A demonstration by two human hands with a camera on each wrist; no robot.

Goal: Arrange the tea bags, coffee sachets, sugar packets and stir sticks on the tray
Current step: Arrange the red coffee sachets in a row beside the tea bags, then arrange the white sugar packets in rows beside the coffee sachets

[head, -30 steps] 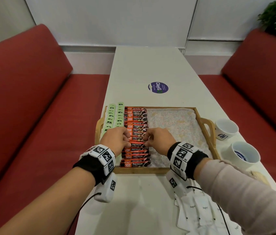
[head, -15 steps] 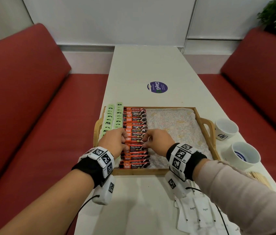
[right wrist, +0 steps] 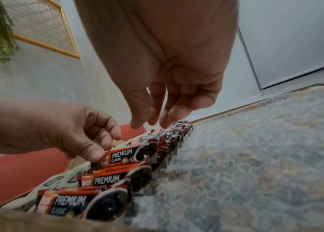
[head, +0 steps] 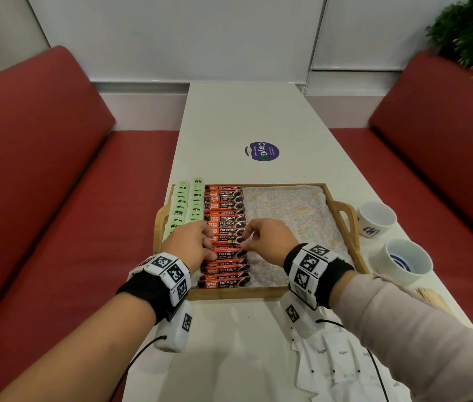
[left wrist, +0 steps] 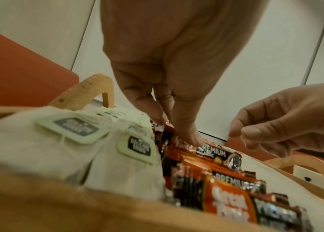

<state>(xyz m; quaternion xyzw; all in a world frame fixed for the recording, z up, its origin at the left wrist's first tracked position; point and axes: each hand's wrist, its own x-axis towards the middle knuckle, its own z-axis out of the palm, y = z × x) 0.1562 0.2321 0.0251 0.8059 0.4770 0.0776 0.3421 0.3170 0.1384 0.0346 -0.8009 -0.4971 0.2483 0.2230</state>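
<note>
A wooden tray [head: 235, 293] lined with patterned cloth [head: 293, 204] holds green-tagged tea bags [head: 184, 204] [left wrist: 73, 128] along its left side. Beside them runs a column of red coffee sachets [head: 223, 216]. My left hand [head: 210, 249] [left wrist: 179, 130] [right wrist: 101, 150] pinches the left end of one coffee sachet [head: 228, 253] [right wrist: 125, 155] [left wrist: 214, 153] in the near half of the column. My right hand [head: 245, 240] [right wrist: 151, 120] [left wrist: 242, 138] hovers just above the sachets' right ends, fingers loosely curled and holding nothing. White sugar packets [head: 342, 361] lie on the table near me, and wooden stir sticks [head: 432, 297] lie at the right edge.
Two white cups [head: 376, 217] [head: 406, 262] stand on the table right of the tray. A round purple sticker [head: 262, 151] lies beyond it. Red benches [head: 55, 198] flank the narrow white table [head: 246, 117]. The tray's right half shows bare cloth.
Both hands have stayed at the coffee column and shifted slightly nearer to me. The right fingers, earlier at a sachet's right end, now sit just above it.
</note>
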